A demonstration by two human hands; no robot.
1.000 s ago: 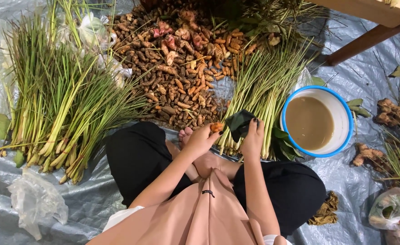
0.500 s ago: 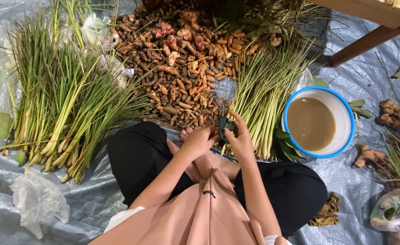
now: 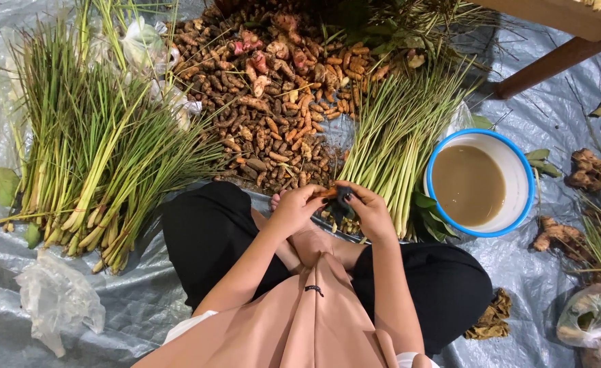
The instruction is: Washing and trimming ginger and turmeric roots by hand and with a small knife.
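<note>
Orange root [image 3: 328, 193] pinched crosswise in left hand [image 3: 299, 208]; right hand [image 3: 368, 212] closed on dark tool [image 3: 343, 199] alongside

Small dark object [image 3: 342, 198] mostly hidden between left hand [image 3: 297, 208] and right hand [image 3: 367, 212], too covered to identify. Plastic bag [image 3: 593, 320] cut off at lower right edge. Wooden table [image 3: 566, 17] cropped at top right corner.

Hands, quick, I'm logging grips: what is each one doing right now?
Left hand: closed, fingers pinching a small orange root.
Right hand: closed around a dark object; what it is cannot be told.
</note>
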